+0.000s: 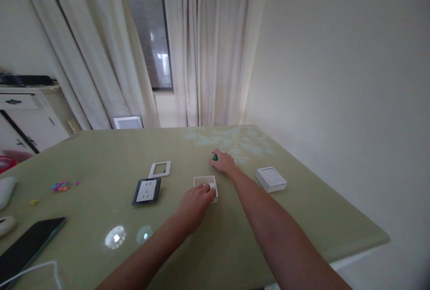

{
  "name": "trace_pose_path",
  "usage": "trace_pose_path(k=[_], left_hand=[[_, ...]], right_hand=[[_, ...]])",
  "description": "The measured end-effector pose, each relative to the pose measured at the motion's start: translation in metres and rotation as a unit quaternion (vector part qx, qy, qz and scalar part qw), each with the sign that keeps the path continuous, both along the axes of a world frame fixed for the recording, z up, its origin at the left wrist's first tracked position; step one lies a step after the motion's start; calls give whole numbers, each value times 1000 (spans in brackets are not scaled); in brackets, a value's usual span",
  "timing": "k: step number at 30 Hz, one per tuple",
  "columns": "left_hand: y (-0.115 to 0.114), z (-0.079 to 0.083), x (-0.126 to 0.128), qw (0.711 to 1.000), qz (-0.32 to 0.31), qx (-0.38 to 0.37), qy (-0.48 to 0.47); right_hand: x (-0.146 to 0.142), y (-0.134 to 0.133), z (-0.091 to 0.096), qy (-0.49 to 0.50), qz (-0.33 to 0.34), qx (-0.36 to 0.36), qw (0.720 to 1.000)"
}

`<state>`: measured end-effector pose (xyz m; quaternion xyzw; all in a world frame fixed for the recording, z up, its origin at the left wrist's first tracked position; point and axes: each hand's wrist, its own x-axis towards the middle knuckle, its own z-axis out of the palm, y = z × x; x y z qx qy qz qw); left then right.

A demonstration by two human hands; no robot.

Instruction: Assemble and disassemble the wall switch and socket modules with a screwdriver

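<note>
Screwdriver, center of frame, green handle closed in the right hand's fingers; shaft points up-frame, slightly right, away from the box. Left hand reaches into the box, below and left of the screwdriver; its fingers are bent, can't tell if gripping. Right hand nearer the tool, box just beside, down-frame. Further out on the surface: socket and bezel left of center, switch to the right.
</note>
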<state>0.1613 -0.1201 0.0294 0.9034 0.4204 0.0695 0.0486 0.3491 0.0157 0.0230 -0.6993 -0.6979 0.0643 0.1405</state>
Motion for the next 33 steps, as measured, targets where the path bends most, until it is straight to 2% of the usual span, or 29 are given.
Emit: trace_pose_path(k=[5,9,12,16,18,21,25,29,33], left_hand=[[-23,-10,-13,997,-43,-11,-60],[-27,-7,-28,994,-46,-7,-97],[-15,-1,-55,993,29,24,-109],[15,-2,-108,968,216,80,-101],[26,-8,-132,952,282,83,-87],[32,-18,-153,947,304,66,-76],[33,-23,-161,948,304,54,-77],[36,-19,-163,947,310,33,-80],[38,-9,-162,943,321,19,-89]], right_hand=[[6,-4,8,11,40,-28,999],[12,-14,15,2,66,-46,997],[18,-29,20,-11,87,-62,994],[24,-54,23,-28,99,-67,992],[25,-64,22,-32,99,-64,993],[22,-72,19,-34,96,-57,993],[17,-77,13,-29,87,-48,995],[16,-80,9,-19,79,-36,996],[17,-82,8,-1,75,-36,997]])
